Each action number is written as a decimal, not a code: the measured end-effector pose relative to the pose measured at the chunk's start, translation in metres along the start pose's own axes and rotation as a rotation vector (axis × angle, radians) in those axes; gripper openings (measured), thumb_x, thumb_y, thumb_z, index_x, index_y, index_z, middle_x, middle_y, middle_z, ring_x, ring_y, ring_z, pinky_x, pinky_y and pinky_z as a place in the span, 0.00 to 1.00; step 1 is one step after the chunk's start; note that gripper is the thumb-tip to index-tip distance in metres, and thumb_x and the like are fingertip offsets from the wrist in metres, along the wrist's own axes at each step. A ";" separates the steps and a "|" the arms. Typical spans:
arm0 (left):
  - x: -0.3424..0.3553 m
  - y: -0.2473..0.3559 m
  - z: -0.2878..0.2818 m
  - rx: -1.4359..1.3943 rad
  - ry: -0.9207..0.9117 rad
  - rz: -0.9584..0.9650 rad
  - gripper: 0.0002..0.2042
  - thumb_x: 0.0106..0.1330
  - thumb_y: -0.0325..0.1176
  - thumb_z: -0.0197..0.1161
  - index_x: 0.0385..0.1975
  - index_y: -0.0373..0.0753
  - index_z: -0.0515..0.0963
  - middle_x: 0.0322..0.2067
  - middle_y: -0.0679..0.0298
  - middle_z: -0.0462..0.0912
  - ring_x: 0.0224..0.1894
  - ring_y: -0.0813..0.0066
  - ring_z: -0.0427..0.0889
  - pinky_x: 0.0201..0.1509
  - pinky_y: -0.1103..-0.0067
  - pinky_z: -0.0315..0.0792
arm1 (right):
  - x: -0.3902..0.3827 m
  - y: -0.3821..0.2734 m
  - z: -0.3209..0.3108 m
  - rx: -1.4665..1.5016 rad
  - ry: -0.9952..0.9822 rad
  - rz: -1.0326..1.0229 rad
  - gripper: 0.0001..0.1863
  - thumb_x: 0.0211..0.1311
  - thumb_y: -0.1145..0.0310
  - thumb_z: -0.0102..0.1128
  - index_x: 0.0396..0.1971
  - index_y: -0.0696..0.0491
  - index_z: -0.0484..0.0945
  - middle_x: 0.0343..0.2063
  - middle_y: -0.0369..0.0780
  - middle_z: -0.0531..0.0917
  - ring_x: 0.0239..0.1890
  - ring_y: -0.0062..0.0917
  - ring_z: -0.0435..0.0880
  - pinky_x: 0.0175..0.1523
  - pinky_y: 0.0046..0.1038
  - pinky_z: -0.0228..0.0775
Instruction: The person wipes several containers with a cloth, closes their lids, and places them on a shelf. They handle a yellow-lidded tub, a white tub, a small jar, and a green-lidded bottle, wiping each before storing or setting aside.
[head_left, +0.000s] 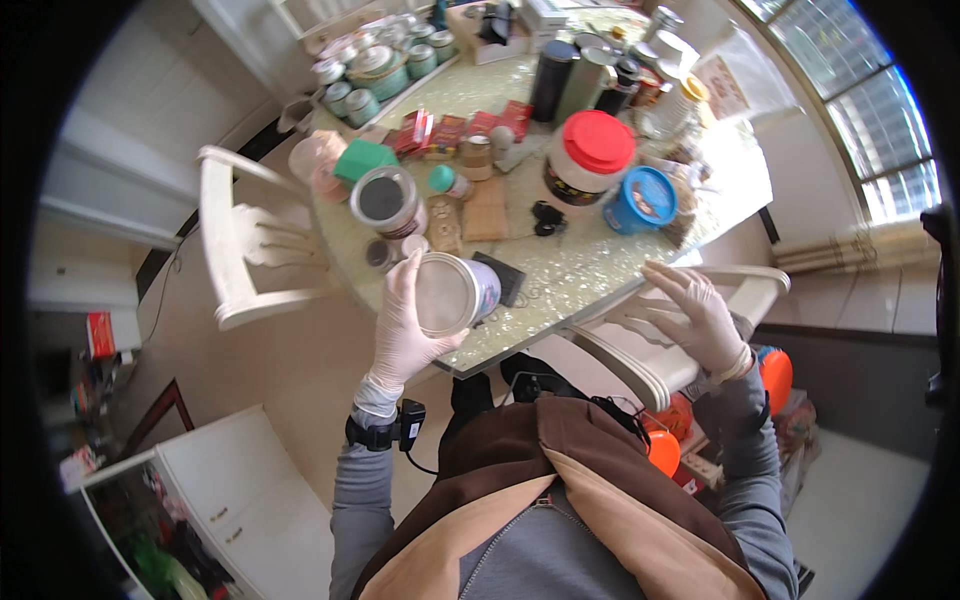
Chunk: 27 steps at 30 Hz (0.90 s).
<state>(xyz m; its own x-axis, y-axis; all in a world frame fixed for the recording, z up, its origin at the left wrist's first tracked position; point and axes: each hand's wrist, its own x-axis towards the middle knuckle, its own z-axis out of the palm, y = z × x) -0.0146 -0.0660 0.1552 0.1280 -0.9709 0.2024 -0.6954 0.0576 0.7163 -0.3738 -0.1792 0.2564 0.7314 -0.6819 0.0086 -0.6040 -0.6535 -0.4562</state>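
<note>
My left hand [403, 325], in a white glove, is wrapped round the side of a tub [446, 294] with a pale round lid and a white-and-purple side. The tub is at the near edge of the table, its lid facing me; whether it rests on the tabletop I cannot tell. My right hand [700, 322], gloved too, is held off to the right by the table's edge, fingers stretched out and nothing in them. Just beyond the tub are a dark flat object [503, 279], a small white-lidded container [414, 245] and a clear jar with a dark grey lid [382, 198].
A red-lidded jar [598, 142] and a blue tub [641, 200] stand on the table's right half. Farther back are tall flasks [552, 80] and a tray of green-and-white canisters [378, 70]. White chairs [225, 240] flank the table, one close below my right hand.
</note>
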 end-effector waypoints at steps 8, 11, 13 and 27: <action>0.075 0.043 0.096 0.009 -0.310 0.253 0.57 0.32 0.44 0.78 0.67 0.38 0.50 0.54 0.51 0.62 0.56 0.53 0.65 0.61 0.67 0.63 | -0.068 -0.027 0.002 -0.007 0.056 0.217 0.29 0.51 0.66 0.64 0.56 0.54 0.71 0.54 0.44 0.74 0.55 0.39 0.71 0.61 0.37 0.60; 0.093 0.051 0.140 0.059 -0.374 0.308 0.58 0.33 0.46 0.78 0.66 0.36 0.50 0.52 0.50 0.63 0.54 0.53 0.66 0.60 0.67 0.64 | -0.087 -0.032 0.009 -0.017 0.099 0.279 0.29 0.51 0.66 0.64 0.55 0.55 0.71 0.54 0.45 0.74 0.55 0.40 0.72 0.62 0.37 0.59; 0.099 0.057 0.166 0.128 -0.371 0.358 0.58 0.32 0.48 0.78 0.66 0.34 0.50 0.51 0.50 0.64 0.53 0.53 0.66 0.59 0.66 0.65 | -0.096 -0.034 0.016 0.009 0.102 0.308 0.29 0.50 0.66 0.64 0.55 0.56 0.71 0.53 0.45 0.75 0.55 0.40 0.72 0.62 0.37 0.60; 0.077 0.017 0.072 -0.049 -0.030 0.394 0.32 0.59 0.45 0.64 0.62 0.40 0.63 0.64 0.54 0.61 0.62 0.58 0.66 0.64 0.67 0.62 | -0.017 -0.062 0.058 0.135 0.026 0.108 0.33 0.50 0.67 0.64 0.59 0.55 0.66 0.54 0.47 0.73 0.54 0.41 0.72 0.59 0.37 0.62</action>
<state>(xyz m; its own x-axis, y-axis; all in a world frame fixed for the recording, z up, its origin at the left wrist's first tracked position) -0.0673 -0.1567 0.1350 -0.1633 -0.8783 0.4494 -0.6524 0.4378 0.6186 -0.3306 -0.1083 0.2330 0.6554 -0.7549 -0.0246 -0.6291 -0.5275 -0.5709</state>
